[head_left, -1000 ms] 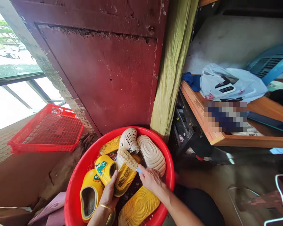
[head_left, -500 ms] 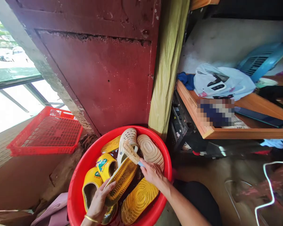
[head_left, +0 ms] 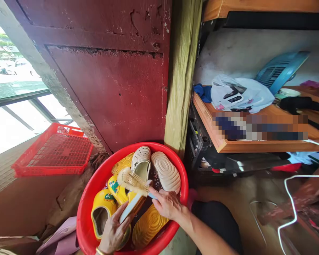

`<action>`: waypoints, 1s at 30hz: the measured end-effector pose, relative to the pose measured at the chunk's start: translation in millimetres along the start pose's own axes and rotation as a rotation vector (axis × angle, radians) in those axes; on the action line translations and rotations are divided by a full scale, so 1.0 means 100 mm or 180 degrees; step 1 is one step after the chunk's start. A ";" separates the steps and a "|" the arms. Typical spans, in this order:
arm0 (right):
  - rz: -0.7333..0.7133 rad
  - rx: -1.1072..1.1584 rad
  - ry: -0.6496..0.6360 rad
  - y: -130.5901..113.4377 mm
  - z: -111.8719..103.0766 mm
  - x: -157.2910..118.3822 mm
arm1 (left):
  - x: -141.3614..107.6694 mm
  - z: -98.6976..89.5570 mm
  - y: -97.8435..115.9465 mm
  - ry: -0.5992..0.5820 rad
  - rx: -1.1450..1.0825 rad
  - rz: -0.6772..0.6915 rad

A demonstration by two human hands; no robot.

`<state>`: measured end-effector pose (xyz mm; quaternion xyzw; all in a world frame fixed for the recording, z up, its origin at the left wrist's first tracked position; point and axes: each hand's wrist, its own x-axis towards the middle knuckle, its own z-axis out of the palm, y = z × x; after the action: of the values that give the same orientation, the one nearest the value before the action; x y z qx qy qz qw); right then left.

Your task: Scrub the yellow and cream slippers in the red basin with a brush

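Observation:
My left hand [head_left: 116,226] grips a slipper [head_left: 131,209] with a pale edge and a yellow sole, tilted on its side over the red basin [head_left: 82,202]. In my right hand [head_left: 167,203] is a scrub brush [head_left: 134,182] with pale bristles and a light blue handle; its head lies over the slipper's upper edge. Around them in the basin are yellow cartoon slippers [head_left: 103,205], a cream clog [head_left: 140,159], an upturned cream shoe [head_left: 166,170] and an upturned yellow sole [head_left: 150,225]. Some dark water shows between the shoes.
A red plastic crate [head_left: 55,150] stands left of the basin, with a mauve slipper [head_left: 60,235] below it. Behind is a dark red door [head_left: 108,95]. At right, a wooden shelf [head_left: 255,146] holds a plastic bag [head_left: 241,94] and a blue fan [head_left: 279,72]; a white cable [head_left: 289,193] hangs down.
The slipper in my left hand has turned from showing its yellow sole to showing its pale side edge. The brush has moved left and lower. The view has shifted slightly right.

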<state>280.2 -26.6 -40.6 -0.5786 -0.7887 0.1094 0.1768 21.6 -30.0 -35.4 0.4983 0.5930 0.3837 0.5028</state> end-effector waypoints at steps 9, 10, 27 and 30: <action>0.0588 0.0282 0.0116 0.51 -0.18 -0.08 | -0.05 -0.23 -0.01 0.0219 0.0247 0.0501; 0.0620 0.0313 0.0143 0.50 -0.20 -0.08 | 0.01 -0.27 0.02 0.0372 0.0379 0.0598; 0.0798 0.0734 0.0008 0.39 -0.61 0.04 | 0.35 0.36 -0.01 -0.0819 0.3399 0.1737; 0.0691 0.0646 -0.0156 0.36 -0.60 0.09 | 0.07 0.82 -0.25 -0.1656 0.3549 0.1155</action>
<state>333.2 -8.8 1.6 -0.6368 -0.7105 0.2211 0.2021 96.6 -32.0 -77.0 0.8542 0.4683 -0.0368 0.2228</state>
